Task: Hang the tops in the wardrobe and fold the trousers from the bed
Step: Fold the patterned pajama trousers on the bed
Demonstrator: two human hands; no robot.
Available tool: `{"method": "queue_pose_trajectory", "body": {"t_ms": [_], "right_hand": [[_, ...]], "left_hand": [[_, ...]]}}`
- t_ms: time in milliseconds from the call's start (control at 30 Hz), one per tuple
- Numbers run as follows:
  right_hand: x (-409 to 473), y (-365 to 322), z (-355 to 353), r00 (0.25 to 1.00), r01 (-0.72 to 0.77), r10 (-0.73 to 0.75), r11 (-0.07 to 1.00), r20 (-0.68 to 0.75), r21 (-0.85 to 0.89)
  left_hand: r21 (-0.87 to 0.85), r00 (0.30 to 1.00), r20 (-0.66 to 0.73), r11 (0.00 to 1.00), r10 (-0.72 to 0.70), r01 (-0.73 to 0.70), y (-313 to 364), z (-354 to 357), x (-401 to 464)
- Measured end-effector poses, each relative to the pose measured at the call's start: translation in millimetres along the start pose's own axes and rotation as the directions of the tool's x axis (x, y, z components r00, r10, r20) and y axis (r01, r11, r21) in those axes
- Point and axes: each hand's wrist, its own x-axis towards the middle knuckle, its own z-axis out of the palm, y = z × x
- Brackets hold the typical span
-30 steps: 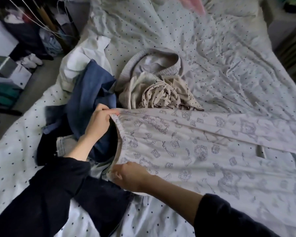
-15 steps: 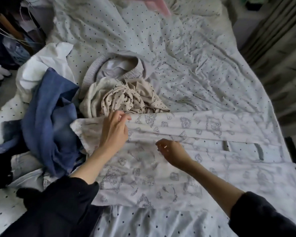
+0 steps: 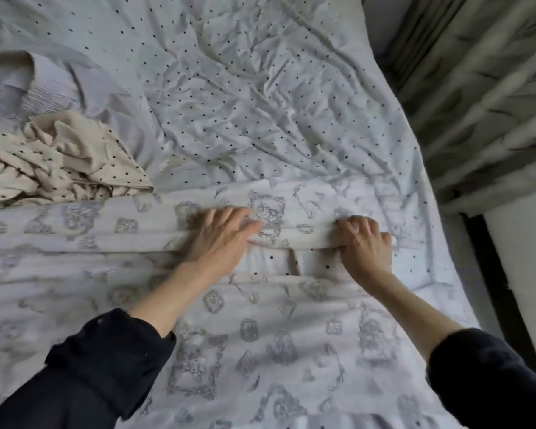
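**Two hands on one pair of printed trousers**

Here I am at the bed (image 3: 260, 88), its dotted sheet rumpled, with one pair of pale printed trousers (image 3: 245, 335) spread flat across its near side. Two legs run side by side, a strip of sheet showing in the gap between them. My left hand (image 3: 220, 239) lies flat on the far leg, fingers straight and spread, pressing the cloth. My right hand (image 3: 365, 246) is just beside it, further along that leg, its grip curled round the leg's near edge, thumb tucked under. Off to the left, one crumpled beige dotted garment (image 3: 53, 162) touches the trousers. One grey curtain (image 3: 477, 103) hangs at right.
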Motion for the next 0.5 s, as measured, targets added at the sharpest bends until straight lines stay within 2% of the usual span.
{"method": "queue_pose_trajectory", "body": {"t_ms": [100,167,267,400,500], "right_hand": [[27.5,33.9,-5.3,0.989,0.012,-0.002,0.998,-0.15,0.064],[44.9,46.5,-18.5,0.974,0.005,0.02,0.994,-0.227,0.106],[75.9,52.0,-41.7,0.966,0.015,-0.006,0.999,-0.257,0.031],[140.5,40.3,-82.9,0.953,0.032,-0.026,0.999,-0.301,0.016],[190.9,24.3,-100.5,0.958,-0.022,0.068,0.986,-0.278,0.163]], "left_hand": [[-0.023,0.977,-0.212,1.0,-0.01,0.005,16.9,-4.6,23.2],[-0.077,0.95,-0.302,0.995,-0.077,0.056,15.7,-12.3,34.4],[-0.129,0.928,-0.316,0.978,-0.199,0.166,4.7,-28.6,59.1],[-0.106,0.882,-0.363,0.954,-0.3,0.281,-26.3,-53.4,116.5],[-0.07,0.852,-0.333,0.911,-0.405,0.406,-51.6,-55.3,150.7]]}}
